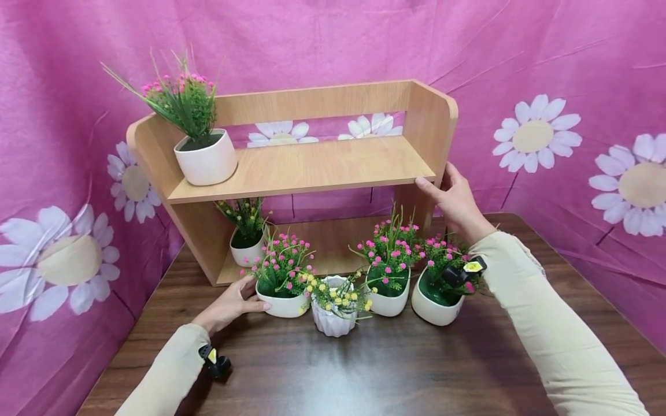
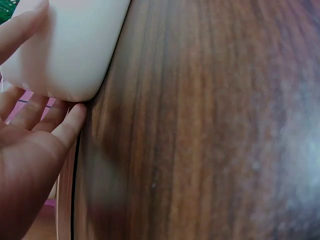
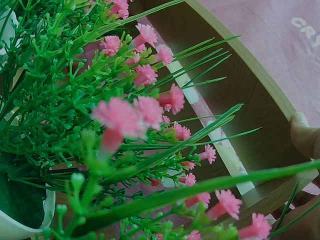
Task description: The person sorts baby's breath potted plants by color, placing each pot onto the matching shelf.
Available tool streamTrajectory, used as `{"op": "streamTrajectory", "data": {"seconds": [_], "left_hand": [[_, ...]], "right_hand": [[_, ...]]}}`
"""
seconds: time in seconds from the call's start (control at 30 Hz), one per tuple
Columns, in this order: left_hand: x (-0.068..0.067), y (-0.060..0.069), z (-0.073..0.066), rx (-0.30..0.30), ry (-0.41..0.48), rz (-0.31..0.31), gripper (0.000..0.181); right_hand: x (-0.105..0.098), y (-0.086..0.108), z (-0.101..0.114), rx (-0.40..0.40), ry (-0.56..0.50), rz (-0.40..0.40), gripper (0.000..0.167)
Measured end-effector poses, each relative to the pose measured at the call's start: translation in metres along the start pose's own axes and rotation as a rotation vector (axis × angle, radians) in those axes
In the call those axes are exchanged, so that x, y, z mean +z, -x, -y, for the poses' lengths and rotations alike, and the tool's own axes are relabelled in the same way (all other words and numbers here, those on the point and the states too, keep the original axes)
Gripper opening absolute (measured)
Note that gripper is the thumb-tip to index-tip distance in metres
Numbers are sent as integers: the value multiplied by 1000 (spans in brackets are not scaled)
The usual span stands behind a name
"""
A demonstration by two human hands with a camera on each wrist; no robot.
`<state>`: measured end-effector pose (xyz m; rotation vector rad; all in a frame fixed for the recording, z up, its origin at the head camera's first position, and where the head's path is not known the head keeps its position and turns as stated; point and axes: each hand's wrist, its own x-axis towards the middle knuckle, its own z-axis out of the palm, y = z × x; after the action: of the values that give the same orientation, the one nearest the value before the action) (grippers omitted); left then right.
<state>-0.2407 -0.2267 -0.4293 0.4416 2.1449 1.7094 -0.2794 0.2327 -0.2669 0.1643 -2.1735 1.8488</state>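
Note:
My left hand [image 1: 234,303] grips the left side of a white pot [image 1: 283,306] of pink flowers, thumb across its front. In the left wrist view, the thumb and fingers of the left hand [image 2: 35,150] lie around the white pot [image 2: 75,45], low on the table. At the right end of the two-level wooden shelf [image 1: 322,164], my right hand [image 1: 458,199] holds the side panel, thumb on the front edge of the upper board, other fingers partly hidden behind. Only part of the right hand [image 3: 305,137] shows at the edge of the right wrist view, beyond blurred pink flowers [image 3: 120,120].
A ribbed white pot [image 1: 335,320] with yellow flowers and two pink-flowered pots [image 1: 387,303], [image 1: 437,306] stand before the shelf. One pink-flowered pot [image 1: 206,162] stands on the upper board, a yellow-flowered pot [image 1: 247,251] on the lower. Pink cloth [image 1: 312,40] hangs behind.

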Motion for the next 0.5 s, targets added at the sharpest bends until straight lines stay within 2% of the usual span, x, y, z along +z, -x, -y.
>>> {"op": "streamTrajectory", "data": {"seconds": [0.5], "left_hand": [[-1, 1, 0, -20, -26, -12, 95]], "right_hand": [[1, -1, 0, -11, -43, -1, 71]]}}
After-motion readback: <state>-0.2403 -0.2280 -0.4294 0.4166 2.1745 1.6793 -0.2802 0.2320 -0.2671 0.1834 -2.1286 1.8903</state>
